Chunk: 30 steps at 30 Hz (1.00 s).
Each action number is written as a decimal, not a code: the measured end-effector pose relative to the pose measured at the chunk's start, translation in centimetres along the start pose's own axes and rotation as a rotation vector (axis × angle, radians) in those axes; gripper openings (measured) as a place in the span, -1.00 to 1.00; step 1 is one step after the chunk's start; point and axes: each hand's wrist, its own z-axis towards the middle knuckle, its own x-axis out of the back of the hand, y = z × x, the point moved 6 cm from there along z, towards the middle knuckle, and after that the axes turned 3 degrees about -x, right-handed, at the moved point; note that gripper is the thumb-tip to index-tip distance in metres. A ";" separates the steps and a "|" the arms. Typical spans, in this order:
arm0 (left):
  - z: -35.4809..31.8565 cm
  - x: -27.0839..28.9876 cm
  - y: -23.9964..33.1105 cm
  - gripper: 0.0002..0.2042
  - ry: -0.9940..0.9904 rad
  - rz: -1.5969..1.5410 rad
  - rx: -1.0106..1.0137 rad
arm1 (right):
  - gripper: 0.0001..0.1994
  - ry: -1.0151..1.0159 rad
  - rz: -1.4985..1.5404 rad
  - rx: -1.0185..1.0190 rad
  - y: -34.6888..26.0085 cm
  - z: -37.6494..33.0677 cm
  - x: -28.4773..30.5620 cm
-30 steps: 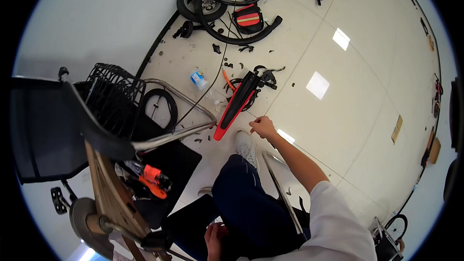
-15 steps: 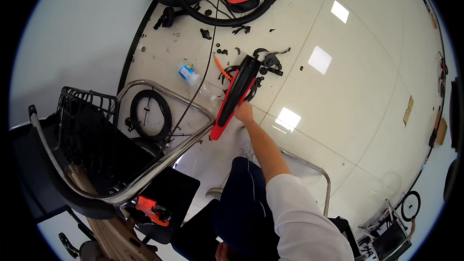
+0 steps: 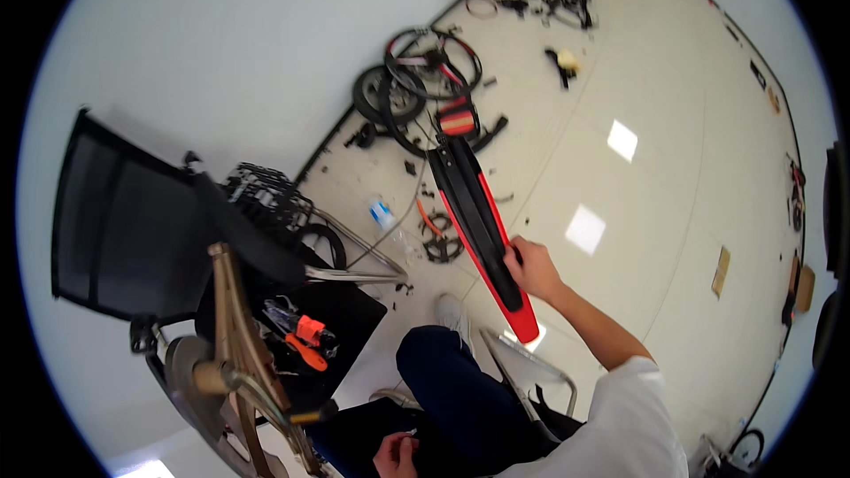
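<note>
A right hand (image 3: 534, 274) grips a long red-and-black fender (image 3: 477, 221) above the floor (image 3: 646, 204), its fingers closed on the side edge toward the red end. Held so far from the middle, the piece is likely to dip at its black end; a more central grip should steady it and keep it off the loose parts (image 3: 443, 250) on the floor. Low beside the leg (image 3: 443, 367), the left hand (image 3: 395, 457) has its fingers curled; whether they pinch anything cannot be told. A bottle (image 3: 382, 212) lies toward the floor's wall-side edge.
</note>
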 end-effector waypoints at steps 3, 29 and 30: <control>-0.8 0.4 6.9 -0.77 -0.007 -0.103 -0.265 | -0.88 0.058 0.053 0.151 -9.6 -4.6 7.1; -12.5 17.9 25.1 -0.90 0.507 -0.525 -0.844 | -0.88 -0.089 0.080 1.022 -33.2 -27.8 4.1; -12.5 17.9 25.0 -0.90 0.508 -0.529 -0.849 | -0.89 -0.098 0.091 1.014 -33.2 -27.9 4.0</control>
